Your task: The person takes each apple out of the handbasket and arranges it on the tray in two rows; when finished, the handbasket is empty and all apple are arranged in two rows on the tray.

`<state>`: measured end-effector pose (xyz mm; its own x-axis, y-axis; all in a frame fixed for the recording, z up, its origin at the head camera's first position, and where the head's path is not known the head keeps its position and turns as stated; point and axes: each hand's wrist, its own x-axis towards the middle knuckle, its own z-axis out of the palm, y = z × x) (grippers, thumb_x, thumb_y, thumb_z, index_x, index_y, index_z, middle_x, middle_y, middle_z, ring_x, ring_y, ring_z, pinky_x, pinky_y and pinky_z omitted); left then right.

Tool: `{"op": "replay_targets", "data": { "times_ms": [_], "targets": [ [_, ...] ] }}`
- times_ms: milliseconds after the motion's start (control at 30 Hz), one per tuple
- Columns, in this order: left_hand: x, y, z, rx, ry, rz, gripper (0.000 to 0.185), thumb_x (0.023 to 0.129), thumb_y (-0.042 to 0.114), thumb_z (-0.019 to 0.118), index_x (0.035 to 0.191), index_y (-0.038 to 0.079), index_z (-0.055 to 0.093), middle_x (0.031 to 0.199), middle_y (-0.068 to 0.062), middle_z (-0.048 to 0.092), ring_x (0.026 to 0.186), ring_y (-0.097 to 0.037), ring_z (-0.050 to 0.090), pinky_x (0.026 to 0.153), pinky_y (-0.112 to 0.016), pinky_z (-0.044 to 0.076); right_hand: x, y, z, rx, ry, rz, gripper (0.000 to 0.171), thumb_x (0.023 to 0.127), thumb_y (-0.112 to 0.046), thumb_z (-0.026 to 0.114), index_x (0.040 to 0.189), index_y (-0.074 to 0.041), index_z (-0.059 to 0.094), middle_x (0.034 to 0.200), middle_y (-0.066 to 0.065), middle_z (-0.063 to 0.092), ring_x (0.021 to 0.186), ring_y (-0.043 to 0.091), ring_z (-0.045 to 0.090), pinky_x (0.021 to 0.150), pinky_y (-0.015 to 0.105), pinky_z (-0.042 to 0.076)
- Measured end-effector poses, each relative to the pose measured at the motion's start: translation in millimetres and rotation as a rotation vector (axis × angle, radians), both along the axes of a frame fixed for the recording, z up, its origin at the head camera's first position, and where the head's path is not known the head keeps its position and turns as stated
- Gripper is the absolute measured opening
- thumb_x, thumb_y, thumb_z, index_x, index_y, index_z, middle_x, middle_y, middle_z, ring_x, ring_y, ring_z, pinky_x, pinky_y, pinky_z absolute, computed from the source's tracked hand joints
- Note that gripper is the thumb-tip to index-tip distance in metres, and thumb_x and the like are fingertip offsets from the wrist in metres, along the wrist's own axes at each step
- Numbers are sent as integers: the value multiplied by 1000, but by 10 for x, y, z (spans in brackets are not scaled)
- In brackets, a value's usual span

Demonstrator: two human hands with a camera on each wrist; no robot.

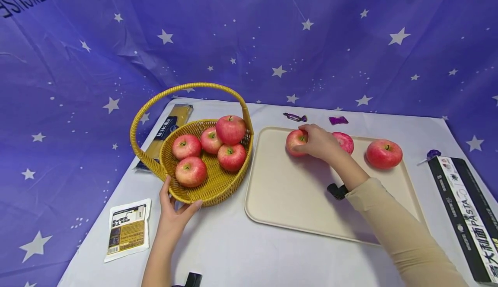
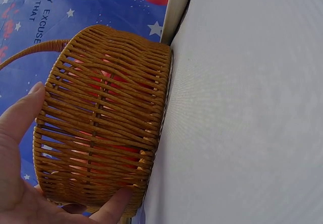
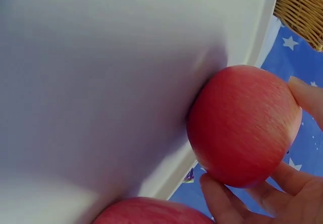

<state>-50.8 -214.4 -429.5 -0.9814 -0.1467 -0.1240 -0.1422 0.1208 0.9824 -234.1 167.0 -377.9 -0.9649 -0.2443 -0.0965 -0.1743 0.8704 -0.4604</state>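
My right hand (image 1: 318, 141) curls its fingers (image 3: 303, 95) round a red apple (image 1: 295, 141) (image 3: 243, 125) at the far left of the cream tray (image 1: 295, 200). A second apple (image 1: 346, 141) lies just behind that hand, and a third apple (image 1: 384, 153) sits at the tray's right. My left hand (image 1: 173, 211) holds the near rim of the yellow wicker basket (image 1: 212, 183) (image 2: 101, 118), thumb (image 2: 113, 206) and fingers spread against its woven wall. Several red apples (image 1: 231, 129) lie in the basket.
A spaghetti packet (image 1: 171, 127) lies behind the basket and a white sachet (image 1: 127, 228) at the front left. A black pasta box (image 1: 467, 213) lies at the right edge. Wrapped candies (image 1: 294, 117) sit beyond the tray. A blue starred cloth hangs behind.
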Motion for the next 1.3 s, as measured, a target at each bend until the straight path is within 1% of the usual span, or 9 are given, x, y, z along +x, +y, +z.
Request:
{"op": "replay_targets", "data": {
  "times_ms": [400, 567, 633, 733, 833, 967, 1067, 1167, 1300],
  "targets": [
    [7, -5, 16, -8, 8, 8, 106, 87, 9, 72, 153, 34, -7, 157, -8, 0, 143, -26, 16, 107, -37, 33, 12, -59, -59, -5, 14, -3, 75, 79, -35, 77, 139, -3, 46, 129, 21, 51, 118, 37, 48, 100, 56, 39],
    [12, -6, 16, -13, 11, 9, 105, 87, 9, 72, 153, 32, -7, 157, -9, 1, 142, -26, 17, 106, -35, 33, 76, -131, -10, -20, 88, 5, 76, 80, -36, 75, 141, -4, 45, 133, 21, 49, 117, 42, 46, 100, 56, 37],
    [12, -4, 15, -13, 12, 10, 105, 87, 9, 72, 153, 32, -7, 157, -10, 2, 142, -27, 17, 105, -30, 35, 122, -192, 37, -54, 126, 6, 77, 79, -39, 76, 142, -6, 44, 137, 20, 48, 120, 43, 44, 101, 57, 36],
    [10, 0, 12, -1, 20, 10, 105, 87, 8, 72, 153, 31, -7, 157, -11, 2, 142, -28, 18, 99, -19, 39, 206, -326, 127, -152, 170, 21, 77, 80, -40, 76, 143, -8, 45, 141, 18, 46, 126, 40, 42, 104, 55, 35],
    [10, 1, 7, 11, 25, 10, 105, 87, 7, 72, 153, 31, -6, 156, -12, 2, 142, -29, 19, 93, -10, 39, 314, -497, 203, -263, 197, 46, 74, 79, -39, 78, 141, -10, 48, 138, 13, 51, 118, 34, 51, 99, 48, 42],
    [10, -1, 3, 12, 26, 9, 105, 87, 7, 72, 154, 29, -7, 157, -11, 1, 142, -29, 18, 92, -8, 39, 456, -750, 262, -399, 184, 70, 72, 78, -36, 80, 140, -15, 50, 130, 8, 57, 101, 27, 60, 86, 40, 51],
    [7, 1, 1, 11, 27, 7, 105, 87, 7, 72, 154, 28, -7, 157, -11, 0, 142, -30, 17, 92, -8, 39, 525, -924, 269, -474, 149, 77, 72, 78, -36, 81, 141, -18, 49, 127, 7, 59, 102, 25, 62, 85, 41, 54],
    [5, 6, -5, 14, 33, 8, 106, 86, 6, 72, 154, 26, -7, 156, -12, 0, 142, -30, 16, 91, -8, 39, 548, -1073, 245, -529, 117, 84, 73, 78, -35, 81, 142, -17, 48, 128, 9, 59, 102, 26, 62, 86, 41, 54],
    [7, 13, -13, 16, 40, 12, 106, 86, 5, 72, 154, 27, -6, 156, -13, 0, 142, -30, 16, 91, -8, 39, 521, -1237, 200, -539, 111, 92, 78, 78, -35, 80, 144, -14, 45, 131, 9, 58, 102, 27, 63, 85, 39, 54]
  ]
}}
